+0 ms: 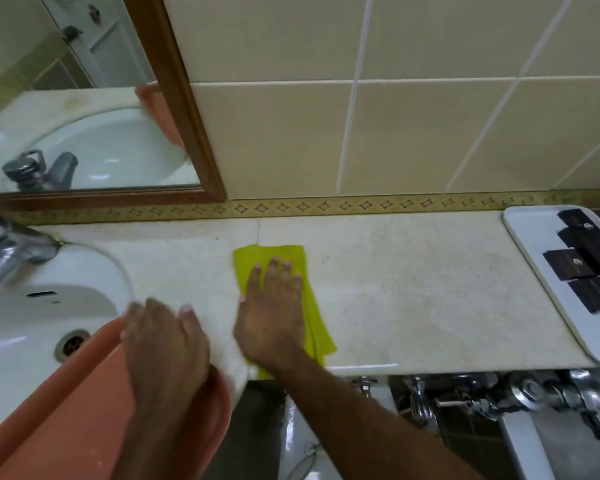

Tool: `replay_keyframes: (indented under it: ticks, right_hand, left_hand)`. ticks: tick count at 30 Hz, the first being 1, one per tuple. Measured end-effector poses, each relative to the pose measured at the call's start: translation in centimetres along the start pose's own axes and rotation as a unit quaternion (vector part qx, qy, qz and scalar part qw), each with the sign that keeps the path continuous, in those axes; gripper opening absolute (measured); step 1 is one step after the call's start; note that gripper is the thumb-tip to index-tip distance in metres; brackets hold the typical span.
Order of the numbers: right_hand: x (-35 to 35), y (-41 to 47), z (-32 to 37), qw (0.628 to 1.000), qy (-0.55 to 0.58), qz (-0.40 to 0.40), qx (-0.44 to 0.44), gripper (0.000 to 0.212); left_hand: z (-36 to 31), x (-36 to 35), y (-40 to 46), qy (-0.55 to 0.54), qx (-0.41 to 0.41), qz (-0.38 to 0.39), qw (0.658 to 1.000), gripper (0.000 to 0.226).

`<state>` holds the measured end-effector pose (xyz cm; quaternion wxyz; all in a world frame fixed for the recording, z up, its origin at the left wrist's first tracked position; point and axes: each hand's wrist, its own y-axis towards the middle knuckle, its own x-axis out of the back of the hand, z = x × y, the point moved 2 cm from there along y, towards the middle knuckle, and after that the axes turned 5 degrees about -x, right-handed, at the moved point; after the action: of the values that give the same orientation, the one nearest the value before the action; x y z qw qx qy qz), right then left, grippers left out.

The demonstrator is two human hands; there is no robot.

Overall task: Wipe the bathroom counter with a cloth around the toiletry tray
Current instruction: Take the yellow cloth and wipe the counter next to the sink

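Observation:
A folded yellow-green cloth (314,306) lies flat on the beige stone counter (413,292), near its middle. My right hand (274,310) presses on the cloth with the palm down and fingers spread. My left hand (163,337) rests near the counter's front edge beside the sink, fingers loose, holding nothing. The white toiletry tray (537,271) sits at the far right end of the counter with several small black boxes (568,268) on it, well apart from the cloth.
A white sink (32,306) with a drain and a chrome tap (4,251) is at the left. A wood-framed mirror (191,116) and a tiled wall rise behind the counter. Chrome pipe fittings (520,393) sit below the counter's front edge at the right.

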<state>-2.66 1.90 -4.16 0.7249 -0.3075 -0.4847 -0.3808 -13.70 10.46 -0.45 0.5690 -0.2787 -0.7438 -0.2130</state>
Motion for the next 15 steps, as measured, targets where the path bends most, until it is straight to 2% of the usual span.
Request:
replay_keyframes:
  ticks: [3,5,7,9,11,13,15]
  right_hand:
    - [-0.9,0.0,3.6,0.991,0.102,0.023,0.086,0.056]
    - [-0.8,-0.1,3.8,0.967,0.216,0.074,0.112,0.051]
    - [-0.3,-0.2,3.1,0.948,0.264,0.127,0.127,0.047]
    - [0.2,-0.7,2.6,0.942,0.24,0.166,0.164,0.045]
    - [1.5,-1.7,1.9,0.943,0.189,0.174,0.211,0.045]
    - [3.3,-3.2,0.4,0.939,0.158,0.158,0.26,0.039]
    - [5.0,-5.6,-2.7,0.936,0.172,0.109,0.288,0.031]
  left_hand:
    - [1.9,-1.2,-2.7,-0.013,0.06,0.058,0.996,0.06]
    - [1.5,-1.2,-3.4,-0.03,0.074,0.043,0.996,0.066]
    - [0.7,-0.5,-3.9,-0.01,0.079,0.047,0.996,0.074]
    - [0.3,-0.2,-4.3,0.0,0.076,0.051,0.996,0.076]
    - [0.0,0.5,-4.5,-0.058,0.067,0.021,0.996,0.078]
    - [-0.1,1.7,-4.1,-0.065,0.051,-0.009,0.997,0.085]
    - [-1.4,2.5,-3.9,-0.061,0.007,-0.032,0.998,0.093]
